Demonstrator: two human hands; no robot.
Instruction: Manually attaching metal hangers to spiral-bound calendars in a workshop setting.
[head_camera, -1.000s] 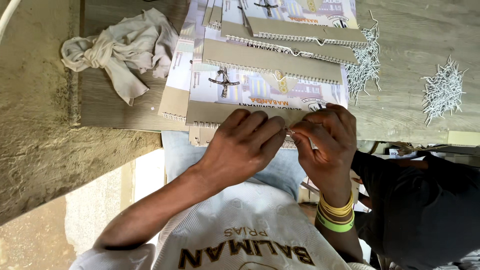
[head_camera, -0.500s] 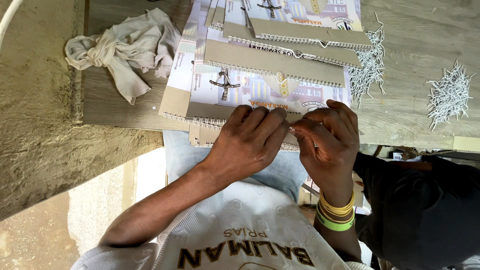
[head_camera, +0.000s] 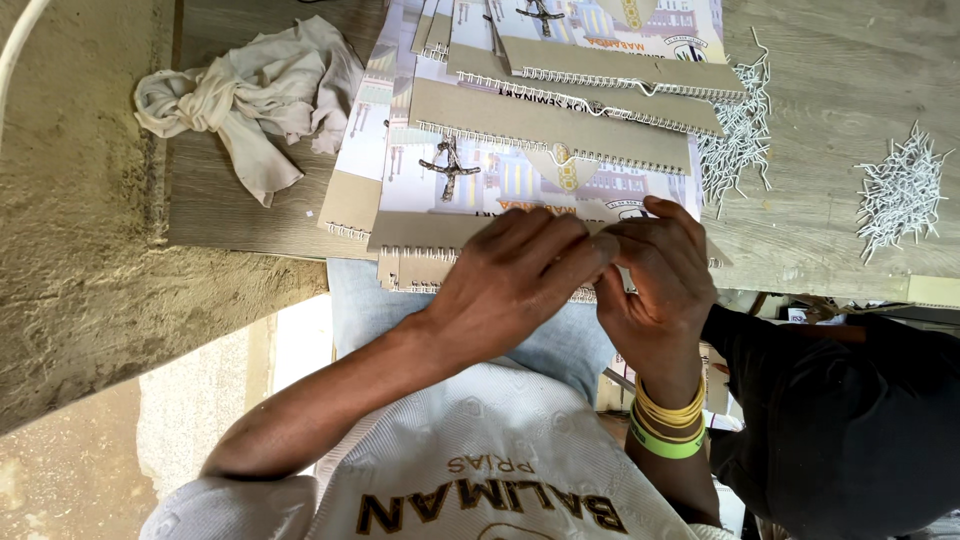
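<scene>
Since half a second ago my hands have barely moved: both stay pressed together at the near edge of the wooden worktable (head_camera: 820, 70), and only my view has drifted, so the stack sits a little lower and more to the right than before. My left hand (head_camera: 515, 275) lies palm down, fingers curled over the near edge of the spiral-bound calendar with brown cardboard backing and printed colour front (head_camera: 480, 195), the one nearest me in the fanned pile. My right hand (head_camera: 660, 285) meets it from the right, fingertips (head_camera: 628, 240) bunched narrow and pinching at the wire binding along that edge; the exact bit of wire between them is hidden, so I cannot tell how much I grip. The calendar's edge runs under both sets of fingers, its printed face stretching away from me.

Yellow and green bangles (head_camera: 668, 420) ring my right wrist. More cardboard-backed calendars (head_camera: 560, 125) overlap further up the table. A crumpled cream cloth (head_camera: 255, 95) lies to the left, and two heaps of white wire hangers (head_camera: 900, 190) rest on the right
</scene>
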